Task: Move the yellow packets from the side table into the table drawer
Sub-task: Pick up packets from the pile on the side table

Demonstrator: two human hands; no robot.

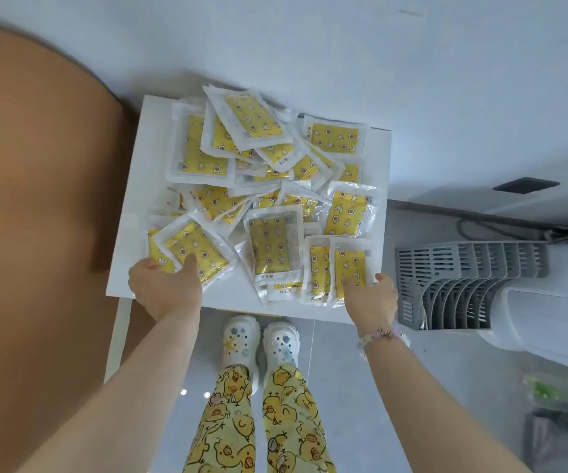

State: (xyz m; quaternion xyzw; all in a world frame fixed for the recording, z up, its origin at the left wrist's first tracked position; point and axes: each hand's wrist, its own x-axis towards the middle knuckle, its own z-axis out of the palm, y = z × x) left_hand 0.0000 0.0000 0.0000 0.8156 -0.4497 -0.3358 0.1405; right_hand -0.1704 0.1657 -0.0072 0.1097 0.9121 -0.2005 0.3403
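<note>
A heap of yellow packets in clear wrappers, printed with stars and moons, covers the white side table. My left hand is at the near left corner. Its thumb lies on top of a yellow packet and its fingers are tucked under the packet's edge. At the near right edge, my right hand grips another yellow packet the same way, thumb on top and fingers mostly hidden beneath. No drawer is in view.
A brown rounded tabletop fills the left side, close against the side table. A grey slotted plastic rack and a white appliance stand to the right. My feet in white clogs stand on the grey floor under the table's near edge.
</note>
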